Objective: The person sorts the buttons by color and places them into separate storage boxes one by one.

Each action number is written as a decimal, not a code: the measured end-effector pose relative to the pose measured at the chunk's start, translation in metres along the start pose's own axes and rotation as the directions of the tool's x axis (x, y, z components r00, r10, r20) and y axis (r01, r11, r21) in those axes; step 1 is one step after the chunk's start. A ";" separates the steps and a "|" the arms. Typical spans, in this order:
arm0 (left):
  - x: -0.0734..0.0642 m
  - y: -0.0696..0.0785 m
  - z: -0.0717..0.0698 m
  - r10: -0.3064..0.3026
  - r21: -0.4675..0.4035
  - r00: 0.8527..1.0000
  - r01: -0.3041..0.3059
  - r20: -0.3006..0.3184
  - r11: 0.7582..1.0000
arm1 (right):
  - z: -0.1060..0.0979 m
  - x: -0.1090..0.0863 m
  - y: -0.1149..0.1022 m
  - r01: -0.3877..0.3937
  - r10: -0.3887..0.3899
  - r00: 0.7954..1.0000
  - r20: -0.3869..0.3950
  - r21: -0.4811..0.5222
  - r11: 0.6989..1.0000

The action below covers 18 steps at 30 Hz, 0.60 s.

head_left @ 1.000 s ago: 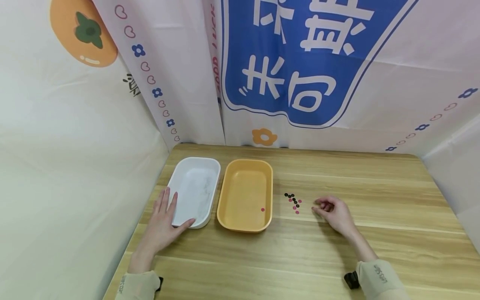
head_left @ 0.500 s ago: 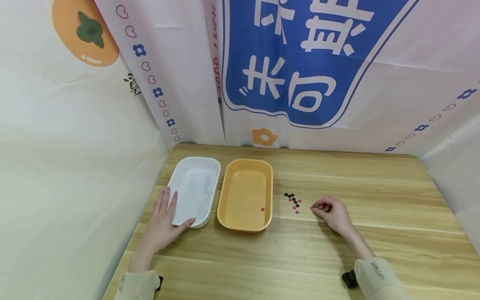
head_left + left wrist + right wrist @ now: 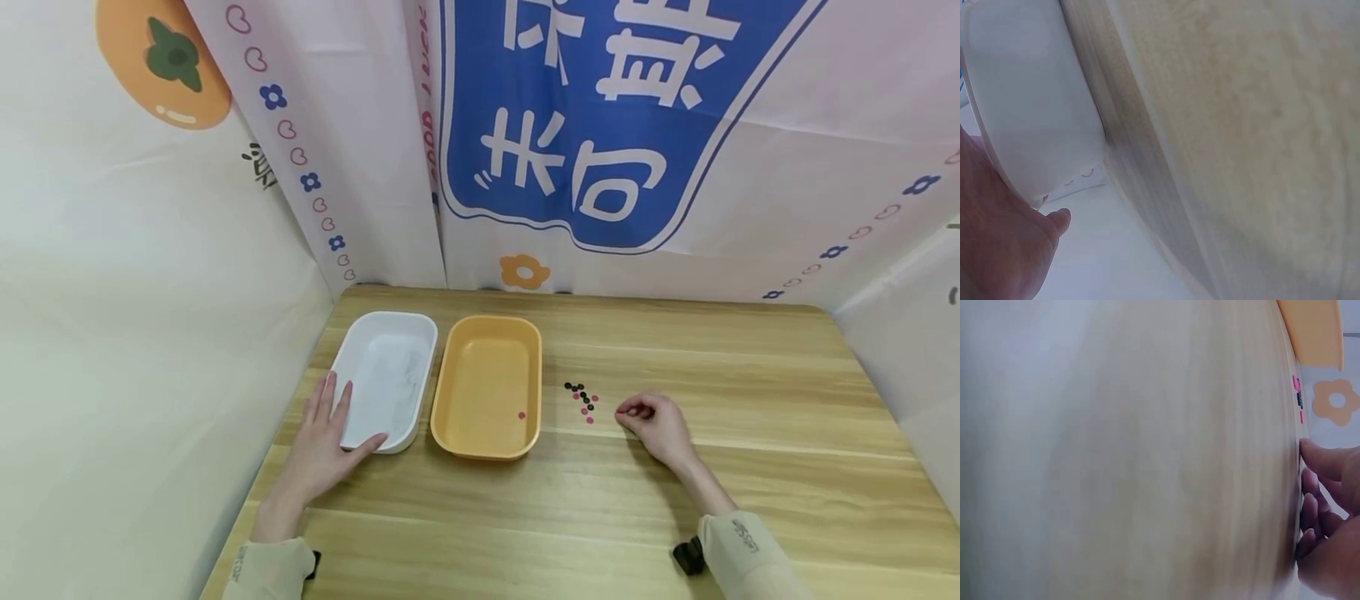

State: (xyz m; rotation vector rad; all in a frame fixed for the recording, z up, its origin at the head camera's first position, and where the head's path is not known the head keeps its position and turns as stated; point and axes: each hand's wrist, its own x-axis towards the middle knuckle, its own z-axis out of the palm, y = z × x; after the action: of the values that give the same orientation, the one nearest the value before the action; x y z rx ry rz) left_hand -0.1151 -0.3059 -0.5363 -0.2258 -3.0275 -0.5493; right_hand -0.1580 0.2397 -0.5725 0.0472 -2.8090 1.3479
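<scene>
Right hand [image 3: 660, 427], fingers curled, pinches what looks like a pink disc [image 3: 618, 415], right of the yellow tray [image 3: 487, 375]; black and pink discs [image 3: 587, 401] lie between them. Left hand [image 3: 318, 450], spread, rests on a white tray [image 3: 386, 367] left of the yellow tray.

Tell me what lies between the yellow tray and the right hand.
A loose cluster of small black discs and pink discs lies on the wooden tabletop between them, as the head view shows.
</scene>
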 end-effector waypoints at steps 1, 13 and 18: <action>0.000 0.000 0.000 -0.001 0.002 1.000 0.001 0.003 1.000 | 0.000 0.000 0.000 0.002 -0.002 1.000 -0.005 0.001 1.000; 0.001 -0.001 -0.001 0.000 -0.004 1.000 0.000 0.000 1.000 | 0.006 -0.002 0.004 0.050 -0.050 0.997 -0.051 -0.002 0.999; 0.001 -0.001 0.000 0.007 -0.003 1.000 -0.007 -0.002 1.000 | 0.006 -0.005 0.005 0.052 -0.052 0.997 -0.057 -0.004 0.999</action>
State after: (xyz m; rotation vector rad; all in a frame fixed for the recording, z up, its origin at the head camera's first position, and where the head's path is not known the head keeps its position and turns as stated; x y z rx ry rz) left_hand -0.1165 -0.3065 -0.5360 -0.2365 -3.0232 -0.5528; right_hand -0.1536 0.2380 -0.5801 0.0795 -2.7434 1.3127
